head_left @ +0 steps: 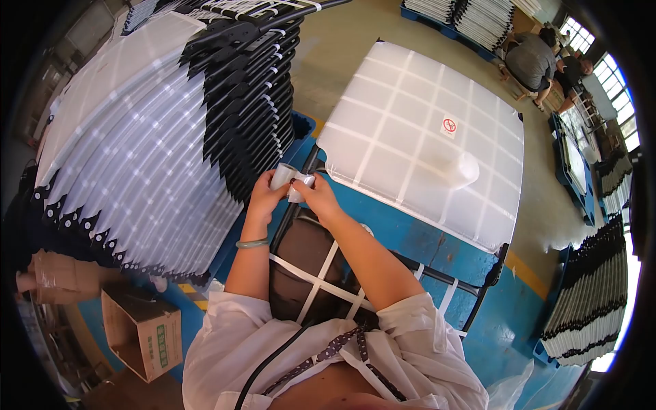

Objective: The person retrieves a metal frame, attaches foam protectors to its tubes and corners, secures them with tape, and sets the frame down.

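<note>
My left hand [262,196], below a green bangle, is closed around a small roll of clear plastic film [281,177]. My right hand [318,194] meets it from the right, with its fingers pinched on a whitish strip of the film [298,189]. The fingertips of both hands nearly touch. Below my hands and over my lap lies a black tubular frame [447,279] with white straps [316,283]. Ahead to the right is a translucent white panel [383,102] with a strap grid and a red warning label [449,126].
A tall stack of white panels with black frames [143,150] rises close on my left. A whitish roll-shaped object [462,170] lies on the panel. An open cardboard box [143,331] stands lower left. More stacked panels [591,301] and two seated people [533,60] are at right.
</note>
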A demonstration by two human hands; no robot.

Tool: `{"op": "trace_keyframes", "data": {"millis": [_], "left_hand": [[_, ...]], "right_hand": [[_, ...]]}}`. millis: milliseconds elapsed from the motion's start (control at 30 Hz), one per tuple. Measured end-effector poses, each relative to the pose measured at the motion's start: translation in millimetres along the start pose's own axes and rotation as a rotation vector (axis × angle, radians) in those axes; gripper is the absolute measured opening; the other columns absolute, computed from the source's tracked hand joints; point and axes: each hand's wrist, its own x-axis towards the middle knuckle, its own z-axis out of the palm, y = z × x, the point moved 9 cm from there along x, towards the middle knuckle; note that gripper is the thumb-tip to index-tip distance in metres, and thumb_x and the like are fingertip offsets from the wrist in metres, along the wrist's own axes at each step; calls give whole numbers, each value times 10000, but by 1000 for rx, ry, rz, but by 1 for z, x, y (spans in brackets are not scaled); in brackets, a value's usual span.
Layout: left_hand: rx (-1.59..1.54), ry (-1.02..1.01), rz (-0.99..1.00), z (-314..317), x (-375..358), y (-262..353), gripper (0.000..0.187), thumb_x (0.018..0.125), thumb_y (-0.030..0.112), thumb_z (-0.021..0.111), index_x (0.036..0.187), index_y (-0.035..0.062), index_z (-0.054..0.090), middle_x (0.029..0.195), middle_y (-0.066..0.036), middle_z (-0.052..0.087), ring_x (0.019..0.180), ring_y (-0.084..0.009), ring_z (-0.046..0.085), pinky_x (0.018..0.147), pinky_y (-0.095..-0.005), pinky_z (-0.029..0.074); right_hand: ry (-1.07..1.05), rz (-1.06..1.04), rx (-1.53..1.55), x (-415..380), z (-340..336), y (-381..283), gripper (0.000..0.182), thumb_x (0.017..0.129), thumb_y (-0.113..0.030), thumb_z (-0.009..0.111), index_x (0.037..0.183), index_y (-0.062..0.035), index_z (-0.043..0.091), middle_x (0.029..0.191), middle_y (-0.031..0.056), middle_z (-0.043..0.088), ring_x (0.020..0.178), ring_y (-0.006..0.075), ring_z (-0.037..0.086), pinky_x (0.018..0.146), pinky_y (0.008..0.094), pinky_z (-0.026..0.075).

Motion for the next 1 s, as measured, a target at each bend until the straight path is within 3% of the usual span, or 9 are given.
{"op": "trace_keyframes", "data": {"millis": [100, 300, 467, 667, 767, 1000], "left_hand": [[-231, -94, -65, 4, 5, -19, 376, 795, 40, 626, 1146, 5, 495, 1027, -101, 594, 892, -181, 604, 752, -298, 511], [-399, -201, -155, 9, 4, -18, 407, 793, 29, 612, 1175, 26, 474, 1041, -78, 592, 928, -195, 592, 795, -315, 496], [-399, -103, -139, -5, 20, -30, 365, 765, -8, 641, 1109, 30, 523, 989, -70, 603, 905, -195, 599, 770, -313, 502], [-707, -41, -367, -8, 16, -53, 284, 812, 188, 637, 1039, 31, 574, 998, -90, 611, 888, -222, 578, 754, -325, 473], [-751, -35, -309, -10, 12, -44, 335, 825, 234, 633, 1079, 25, 572, 1050, -98, 614, 943, -224, 568, 815, -343, 446], [-687, -41, -94, -9, 1, -9, 319, 827, 229, 635, 1066, 27, 571, 997, -91, 622, 898, -226, 579, 800, -339, 446]], "right_hand": [[33, -68, -119, 0, 0, -5, 284, 815, -180, 639, 1009, 3, 543, 873, 64, 589, 768, 131, 563, 672, 269, 465], [102, -123, -218, 2, -6, -7, 286, 789, -194, 662, 947, 26, 571, 809, 64, 602, 708, 129, 561, 626, 273, 461], [111, -146, -222, 6, -10, 4, 271, 784, -184, 672, 927, 22, 569, 803, 73, 607, 717, 134, 570, 630, 284, 466], [77, -86, -175, 6, -6, -1, 236, 822, -144, 640, 971, 20, 558, 836, 62, 599, 720, 125, 562, 635, 270, 467], [60, -81, -141, 2, -3, -1, 235, 822, -142, 639, 973, 18, 556, 852, 65, 596, 721, 127, 560, 635, 271, 465], [46, -64, -132, -3, 3, -8, 235, 814, -139, 638, 962, 19, 547, 852, 60, 590, 737, 122, 554, 656, 273, 459]]}}
